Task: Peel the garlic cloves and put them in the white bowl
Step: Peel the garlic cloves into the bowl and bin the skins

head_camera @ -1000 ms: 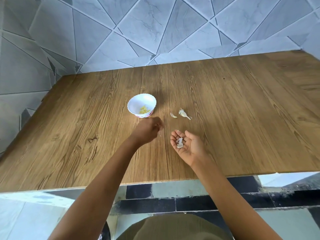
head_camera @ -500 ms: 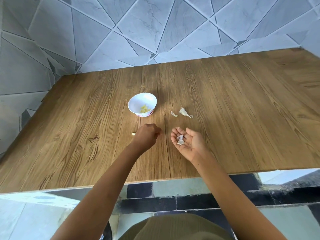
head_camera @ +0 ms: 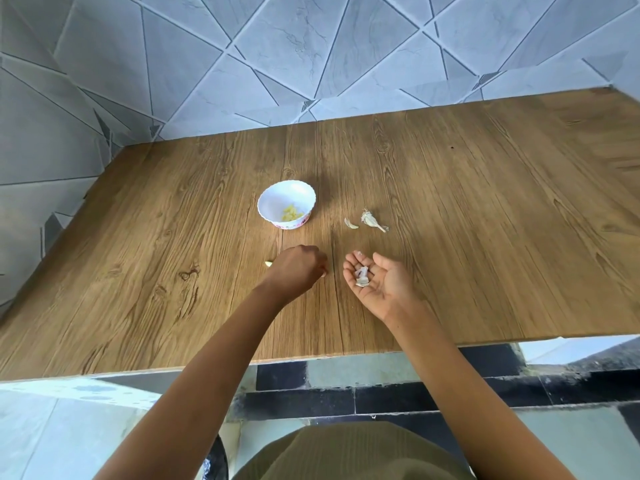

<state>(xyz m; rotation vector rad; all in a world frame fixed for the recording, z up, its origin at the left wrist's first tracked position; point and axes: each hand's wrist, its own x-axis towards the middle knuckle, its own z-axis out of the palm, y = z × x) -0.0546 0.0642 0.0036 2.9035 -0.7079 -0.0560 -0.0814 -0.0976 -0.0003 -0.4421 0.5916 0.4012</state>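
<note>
The white bowl [head_camera: 304,197] stands mid-table with several peeled yellow cloves [head_camera: 290,213] inside. My left hand [head_camera: 298,271] rests knuckles-up on the wood below the bowl, fingers curled under; nothing shows in them. A small pale clove [head_camera: 268,263] lies on the table touching that hand's left edge. My right hand [head_camera: 381,289] is beside it, palm up with relaxed fingers, carrying a few scraps of garlic skin [head_camera: 362,277]. An unpeeled clove [head_camera: 350,223] and a garlic stem remnant [head_camera: 372,220] lie right of the bowl.
The wooden table [head_camera: 485,237] runs to a tiled wall at the back and left. Its front edge is close to my body, with a tiled floor below.
My left hand has slid slightly left and toward me, and the small pale clove has come into view beside it. My right hand has kept still with the skins.
</note>
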